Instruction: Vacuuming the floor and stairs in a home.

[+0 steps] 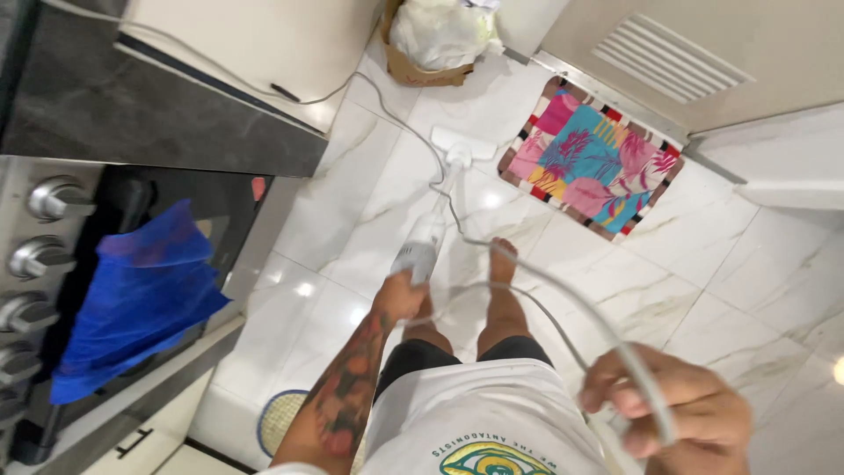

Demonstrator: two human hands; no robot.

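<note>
Left hand (pixel 400 295) is wrapped tight around the handle of a white corded floor cleaner (pixel 431 233) — looks like a steam mop, can't confirm the type. Its flat head (pixel 463 143) sits on the marble floor (pixel 747 264) far centre, just left of the colourful patterned mat (pixel 591 158) and near the paper bag holding a white sack (pixel 437 40).

Right hand (pixel 673 413), near right, has its grip pinched on the grey power cord (pixel 563 295), holding it up off the floor. The cord loops back past the bare feet to the cleaner body; a second run trails far left toward the cabinets.

Progress, as a judgement: mid-job. Head is on the tiles in the far strip by the mat; the floor shows glossy highlights but I can't tell wet from dry, so cleaned area is unclear. The near floor by the oven (pixel 132 290) — blue towel (pixel 136 295) on its handle — and the right side can't be judged either way.
</note>
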